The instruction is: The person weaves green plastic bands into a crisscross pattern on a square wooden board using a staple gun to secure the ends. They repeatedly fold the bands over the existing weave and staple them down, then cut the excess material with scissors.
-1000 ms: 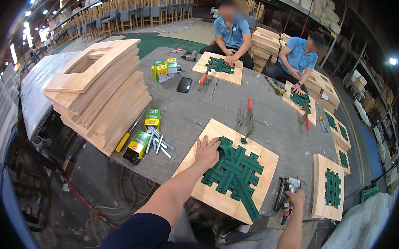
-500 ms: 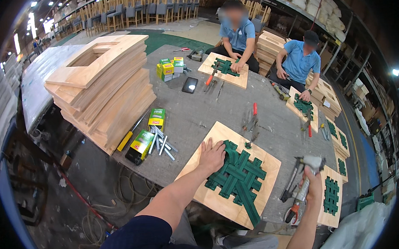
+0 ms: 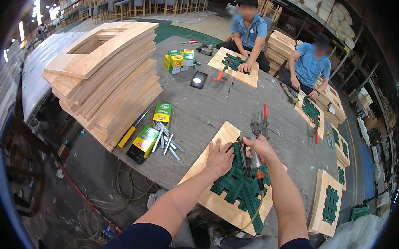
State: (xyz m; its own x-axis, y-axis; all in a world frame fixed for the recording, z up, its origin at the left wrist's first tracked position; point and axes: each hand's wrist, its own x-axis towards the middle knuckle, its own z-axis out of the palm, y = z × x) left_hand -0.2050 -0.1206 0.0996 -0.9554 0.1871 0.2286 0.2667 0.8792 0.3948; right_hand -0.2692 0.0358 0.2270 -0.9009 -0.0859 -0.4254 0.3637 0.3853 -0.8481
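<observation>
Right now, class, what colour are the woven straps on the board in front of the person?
The straps are dark green, best seen in the head view.

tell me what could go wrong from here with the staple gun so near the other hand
The left hand lies close beside the staple gun in the right hand, so a misplaced shot might strike it. The green webbing could shift out of line if the left hand slips on the wooden panel.
</observation>
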